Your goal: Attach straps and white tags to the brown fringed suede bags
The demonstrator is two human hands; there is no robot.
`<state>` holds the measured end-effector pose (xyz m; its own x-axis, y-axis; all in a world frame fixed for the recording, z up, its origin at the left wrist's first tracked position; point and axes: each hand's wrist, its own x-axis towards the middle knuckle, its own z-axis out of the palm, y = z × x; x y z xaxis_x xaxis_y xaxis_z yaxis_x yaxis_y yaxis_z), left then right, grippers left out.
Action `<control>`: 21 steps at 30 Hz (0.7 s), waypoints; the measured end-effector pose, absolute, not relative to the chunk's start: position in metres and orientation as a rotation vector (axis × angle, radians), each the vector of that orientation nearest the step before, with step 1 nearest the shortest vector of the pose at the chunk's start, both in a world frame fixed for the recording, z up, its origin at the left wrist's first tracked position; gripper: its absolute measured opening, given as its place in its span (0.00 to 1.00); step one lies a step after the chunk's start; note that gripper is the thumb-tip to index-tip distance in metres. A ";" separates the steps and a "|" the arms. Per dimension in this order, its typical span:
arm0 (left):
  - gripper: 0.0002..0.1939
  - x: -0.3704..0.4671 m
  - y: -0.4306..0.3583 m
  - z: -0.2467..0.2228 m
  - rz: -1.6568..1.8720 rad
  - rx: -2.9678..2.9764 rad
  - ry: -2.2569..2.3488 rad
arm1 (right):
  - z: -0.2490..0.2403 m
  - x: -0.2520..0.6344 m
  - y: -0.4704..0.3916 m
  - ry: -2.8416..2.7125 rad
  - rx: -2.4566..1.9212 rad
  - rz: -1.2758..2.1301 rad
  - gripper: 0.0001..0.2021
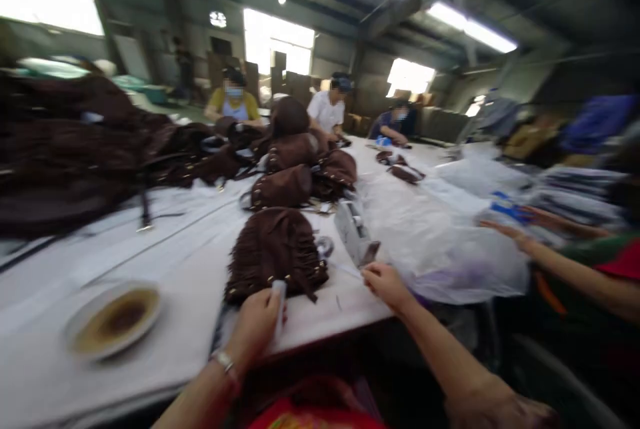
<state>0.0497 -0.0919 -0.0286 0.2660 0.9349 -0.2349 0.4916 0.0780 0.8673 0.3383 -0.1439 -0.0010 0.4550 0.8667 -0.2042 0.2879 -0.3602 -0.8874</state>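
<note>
My left hand [256,324] is closed around a short, whitish strip [279,302], which stands upright between thumb and fingers. Just beyond it lies a dark brown fringed bag [273,249] with small metal studs, flat on the white table. My right hand [387,287] is pinched at the near end of a grey tape dispenser [349,229]; what its fingertips grip is too small and blurred to tell. Between the bag and the dispenser sits a small shiny roll [325,246].
More brown bags [283,186] are stacked behind, with a large brown heap [75,142] at left. A plate of brown liquid [117,319] stands front left. Clear plastic [450,252] covers the right side, beside a co-worker's hands [510,232]. Several people work across the table.
</note>
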 end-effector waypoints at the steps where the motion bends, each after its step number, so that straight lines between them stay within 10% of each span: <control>1: 0.21 0.052 -0.094 -0.027 0.583 1.584 1.380 | 0.002 0.330 -0.142 -1.128 -1.768 0.956 0.09; 21: 0.23 0.051 -0.102 -0.041 0.592 1.923 1.520 | 0.003 0.188 -0.058 -1.878 -1.926 1.010 0.14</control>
